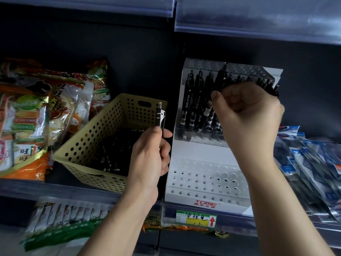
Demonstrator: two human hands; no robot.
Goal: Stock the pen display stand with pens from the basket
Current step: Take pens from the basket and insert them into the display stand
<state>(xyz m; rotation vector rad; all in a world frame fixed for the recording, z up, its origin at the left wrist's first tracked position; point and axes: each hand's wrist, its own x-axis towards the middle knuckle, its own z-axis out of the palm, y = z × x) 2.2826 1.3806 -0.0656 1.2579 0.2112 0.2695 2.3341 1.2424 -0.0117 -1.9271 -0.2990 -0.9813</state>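
A beige perforated plastic basket (86, 145) of loose black pens (110, 161) stands left of the white tiered pen display stand (199, 150), its lower holes bare. The left hand (151, 156) grips a black-and-silver pen (160, 117) upright between them; the right hand (247, 115) clutches a black pen bundle (266, 84) at the upper tier.

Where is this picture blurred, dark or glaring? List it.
Head view: the sachets at lower left and the packets at right are smeared; the pens in the basket sink into shadow; the clear rail above shows pale glare; the display stand is sharp.
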